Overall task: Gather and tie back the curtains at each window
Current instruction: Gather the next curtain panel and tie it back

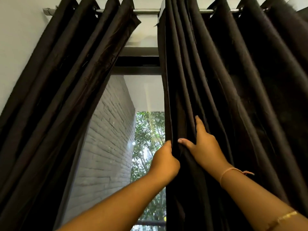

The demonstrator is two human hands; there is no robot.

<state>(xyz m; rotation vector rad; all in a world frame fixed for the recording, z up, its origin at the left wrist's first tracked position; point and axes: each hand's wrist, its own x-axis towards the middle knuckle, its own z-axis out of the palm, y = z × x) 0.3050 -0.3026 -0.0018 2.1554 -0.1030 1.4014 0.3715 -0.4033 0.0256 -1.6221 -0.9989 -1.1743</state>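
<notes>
Wall (15, 47), plain white, fills the far left. Next to it hangs the left dark brown fabric curtain (58, 97), its eyelets threaded on a round silver metal curtain rod (146, 11) that runs across the top. This panel slants away to the lower left, bunched in deep pleats, and neither hand touches it. Between the two panels shows a tall glass window with a dark frame (138, 64), and through it a grey brick wall outside (106, 139) and green leafy trees (150, 130). The left hand (164, 161) is raised in the middle, fingers curled tight round the inner edge of the right dark brown fabric curtain (241, 80), which hangs from the same rod and covers the whole right side. Just beside it, the right hand (202, 145) lies on the same panel. Its thumb stretches toward the left hand, its forefinger points up along a pleat, and its other fingers are buried in the folds, with a bunch of cloth held between thumb and fingers. A thin pink thread bracelet (233, 171) circles the right wrist, and a gold chain band (283, 217) shows further down that forearm.
</notes>
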